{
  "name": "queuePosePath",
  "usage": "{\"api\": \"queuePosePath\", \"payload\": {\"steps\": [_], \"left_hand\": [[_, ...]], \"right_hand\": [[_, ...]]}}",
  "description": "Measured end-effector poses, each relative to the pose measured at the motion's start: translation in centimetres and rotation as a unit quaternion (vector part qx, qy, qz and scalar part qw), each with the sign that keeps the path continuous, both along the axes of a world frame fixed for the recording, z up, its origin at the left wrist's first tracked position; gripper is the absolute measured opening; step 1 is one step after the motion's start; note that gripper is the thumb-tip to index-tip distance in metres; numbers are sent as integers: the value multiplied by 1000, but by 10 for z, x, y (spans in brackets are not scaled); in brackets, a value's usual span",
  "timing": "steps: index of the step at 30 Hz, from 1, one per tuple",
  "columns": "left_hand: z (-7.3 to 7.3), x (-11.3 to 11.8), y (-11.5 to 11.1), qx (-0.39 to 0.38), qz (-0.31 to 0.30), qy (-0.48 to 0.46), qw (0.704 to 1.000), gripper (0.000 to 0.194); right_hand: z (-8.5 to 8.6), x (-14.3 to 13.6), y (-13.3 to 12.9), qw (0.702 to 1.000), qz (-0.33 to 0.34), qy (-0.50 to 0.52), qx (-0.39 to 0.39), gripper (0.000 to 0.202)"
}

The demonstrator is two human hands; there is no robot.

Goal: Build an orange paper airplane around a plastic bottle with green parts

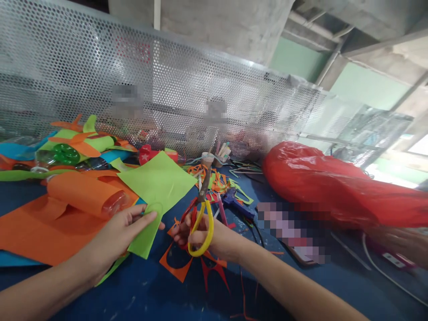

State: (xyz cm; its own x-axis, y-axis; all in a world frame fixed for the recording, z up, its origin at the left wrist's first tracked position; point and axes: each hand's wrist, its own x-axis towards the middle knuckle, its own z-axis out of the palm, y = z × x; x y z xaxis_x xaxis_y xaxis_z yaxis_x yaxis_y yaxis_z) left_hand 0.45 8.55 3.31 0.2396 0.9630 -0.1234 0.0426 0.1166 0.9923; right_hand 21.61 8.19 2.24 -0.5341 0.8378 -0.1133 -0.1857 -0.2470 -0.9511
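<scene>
Green craft paper [158, 180]: matt, smooth. Scissors [203, 197]: metal blades [206, 180], smooth plastic handles [211, 225]. Red bag [317, 189]: glossy, wrinkled plastic. Partition [187, 76]: perforated metal. Green bottle [67, 153]: shiny, see-through plastic. Tabletop [133, 296]: smooth, semi-gloss.

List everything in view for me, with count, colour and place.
Green sheet: at least one, green, left of centre
Scissors: one, yellow and red handles, centre
Orange sheet: one or more, orange, left
Orange-wrapped bottle: one, orange, left
Other wrapped bottles: several, green and blue, back left
Star-marked item: one, red, back left
Scraps: many, mostly orange and green, centre
Holed cut-out: one, orange, front centre
Glue gun: one, blue, right of centre
Cup: one, whitish, back centre
Flat object: one, pinkish, pixelated, right
Plastic bag: one, red, right
Table: one, blue, below
Perforated screen: one, silver, behind
Another person's hand: one, right edge
Left grip: one, bare, holding the green sheet
Right grip: one, bare, holding the scissors
</scene>
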Motion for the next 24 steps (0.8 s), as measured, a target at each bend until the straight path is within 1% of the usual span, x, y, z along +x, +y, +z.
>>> {"api": "queuePosePath", "payload": {"steps": [2, 4, 7, 9, 11, 14, 17, 19, 21, 24], "left_hand": [[6, 4, 5, -10, 8, -31, 999, 25], [11, 8, 9, 16, 28, -46, 998, 26], [14, 13, 12, 46, 30, -60, 997, 29], [14, 15, 11, 30, 11, -73, 997, 32], [14, 16, 9, 11, -4, -89, 996, 34], [14, 14, 6, 8, -7, -101, 995, 37], [16, 13, 4, 9, 20, -92, 996, 47], [18, 13, 2, 11, 34, -79, 996, 50], [20, 14, -1, 27, 22, -70, 997, 44], [21, 14, -5, 63, -13, -63, 996, 30]], "right_hand": [[-5, -1, -1, 999, -26, -22, 29, 36], [-8, -1, -2, 997, -41, -54, 48, 42], [-10, 0, -5, 999, -24, -27, 35, 57], [-8, -1, -9, 999, -18, -6, 39, 56], [-4, -2, -13, 998, -24, -13, 58, 57], [3, -4, -20, 990, -34, -90, 99, 64], [8, -5, -27, 963, -34, -213, 163, 67], [11, -4, -32, 943, -25, -264, 202, 65], [14, -4, -36, 924, -17, -296, 241, 61], [21, -5, -39, 893, -12, -327, 309, 60]]}}
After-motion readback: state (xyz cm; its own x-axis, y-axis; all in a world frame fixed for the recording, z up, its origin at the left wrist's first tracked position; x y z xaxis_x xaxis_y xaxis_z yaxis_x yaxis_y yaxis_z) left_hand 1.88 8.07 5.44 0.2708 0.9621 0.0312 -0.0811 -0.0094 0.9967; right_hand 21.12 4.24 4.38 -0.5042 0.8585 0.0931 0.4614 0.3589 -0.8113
